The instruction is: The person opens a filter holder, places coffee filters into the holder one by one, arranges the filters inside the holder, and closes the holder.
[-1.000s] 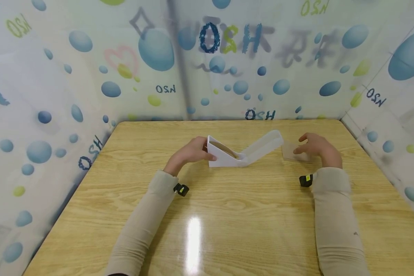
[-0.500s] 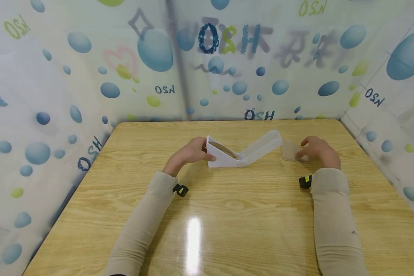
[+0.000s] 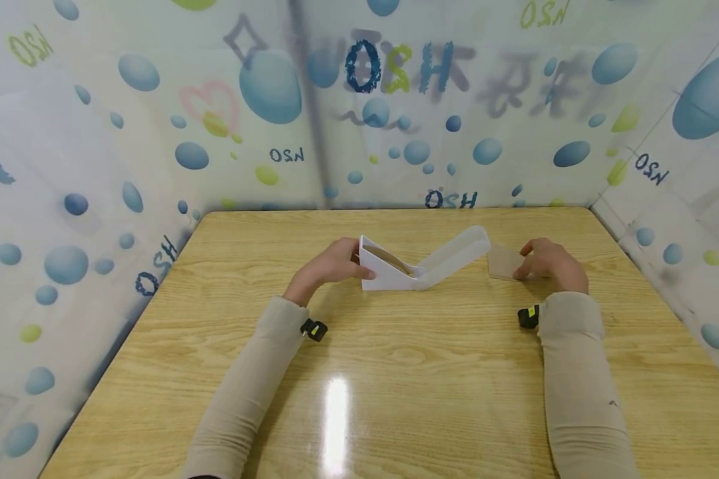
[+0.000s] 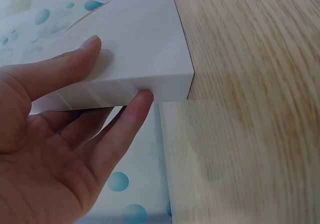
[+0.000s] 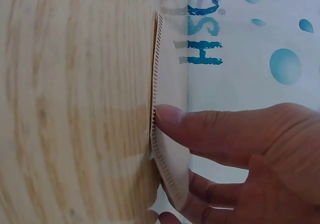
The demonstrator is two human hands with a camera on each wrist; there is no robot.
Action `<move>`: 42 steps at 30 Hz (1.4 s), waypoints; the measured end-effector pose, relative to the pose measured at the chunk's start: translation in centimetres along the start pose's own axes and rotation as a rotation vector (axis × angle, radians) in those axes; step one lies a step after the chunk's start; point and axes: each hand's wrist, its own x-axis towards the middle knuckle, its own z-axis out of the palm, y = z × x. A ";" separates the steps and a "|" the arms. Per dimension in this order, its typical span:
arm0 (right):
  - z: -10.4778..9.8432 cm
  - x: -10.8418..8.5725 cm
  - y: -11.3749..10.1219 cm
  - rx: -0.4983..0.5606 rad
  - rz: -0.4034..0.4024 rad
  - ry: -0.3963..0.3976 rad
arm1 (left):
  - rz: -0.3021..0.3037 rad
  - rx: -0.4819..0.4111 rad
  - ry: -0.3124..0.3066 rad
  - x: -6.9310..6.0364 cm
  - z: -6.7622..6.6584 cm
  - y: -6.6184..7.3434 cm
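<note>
My left hand [image 3: 333, 259] grips the tall left end of a white filter box [image 3: 386, 274], thumb on its front face and fingers at its end. The box's translucent lid [image 3: 455, 256] stands swung back to the right, and brown filters [image 3: 389, 258] show inside. In the left wrist view, the box [image 4: 135, 39] sits between thumb and fingers. To the right, a thin, light-brown paper coffee filter [image 3: 503, 261] lies on the table. My right hand [image 3: 552, 263] pinches its right part. In the right wrist view, the filter's crimped edge [image 5: 167, 176] bends up from the tabletop by the fingers.
The wood-grain table [image 3: 431, 372] reaches back to a patterned curtain [image 3: 359, 146] with blue drops and lettering. Similar sheets hang on both sides. Small black cameras [image 3: 314, 330] sit at both wrists.
My right hand has come down onto the filter and moved slightly left, its thumb and fingers closing at the filter's right part. The left hand and the box stay in place.
</note>
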 end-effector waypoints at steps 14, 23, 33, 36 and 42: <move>0.2 0.1 0.0 0.035 -0.007 0.013 | 0.015 -0.001 0.000 0.1 0.0 0.0; 0.3 0.0 0.1 0.053 -0.006 0.022 | 0.012 0.001 -0.001 0.1 0.0 0.3; 0.4 0.1 0.0 0.050 -0.034 0.056 | 0.008 0.001 -0.001 0.0 0.1 0.1; 0.3 0.1 0.2 0.046 -0.041 0.067 | 0.007 0.004 0.001 0.0 0.1 0.1; 0.3 0.2 0.4 0.044 -0.051 0.093 | 0.008 0.006 0.005 0.0 0.1 0.1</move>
